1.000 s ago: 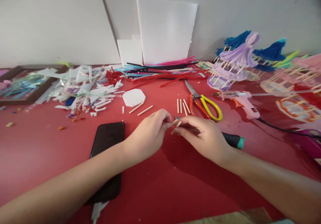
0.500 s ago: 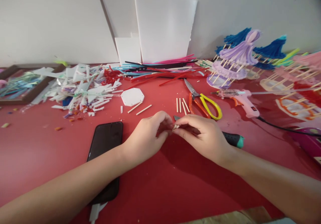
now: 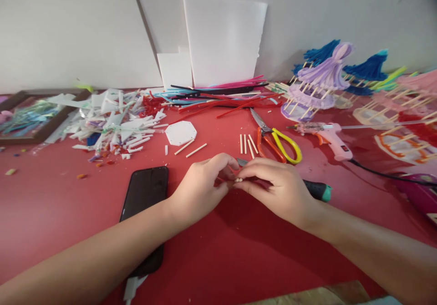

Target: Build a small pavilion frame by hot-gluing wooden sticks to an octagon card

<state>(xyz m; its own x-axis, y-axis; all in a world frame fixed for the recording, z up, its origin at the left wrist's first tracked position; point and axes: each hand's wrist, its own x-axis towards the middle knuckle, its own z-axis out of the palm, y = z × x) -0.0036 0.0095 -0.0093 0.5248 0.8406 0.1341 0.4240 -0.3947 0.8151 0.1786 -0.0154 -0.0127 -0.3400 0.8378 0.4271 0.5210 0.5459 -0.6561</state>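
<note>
Over the red table, my left hand (image 3: pixel 203 184) and my right hand (image 3: pixel 278 186) meet fingertip to fingertip. Both pinch small pale wooden sticks (image 3: pixel 239 180), whose ends poke out between the fingers; most of their length is hidden. Just beyond my right hand lie several cut sticks (image 3: pixel 245 144) and scissors (image 3: pixel 277 137) with orange and yellow handles. A tool with a black and green handle (image 3: pixel 317 190) is partly covered by my right hand. Ahead of my left hand, two sticks (image 3: pixel 196 150) rest near a white octagonal plate (image 3: pixel 180 133) with small holes round its edge.
A phone (image 3: pixel 145 191) lies under my left forearm. A pink glue gun (image 3: pixel 327 139) with a cord is at right, before pipe-cleaner carousels (image 3: pixel 316 84). White scraps (image 3: pixel 112 118) and a framed tray (image 3: pixel 37 132) sit left. Pipe cleaners (image 3: pixel 218 96) and white boards (image 3: pixel 223 41) stand behind.
My fingers have shifted slightly, and the stick ends between them now point more toward me. Both hands stay in nearly the same place.
</note>
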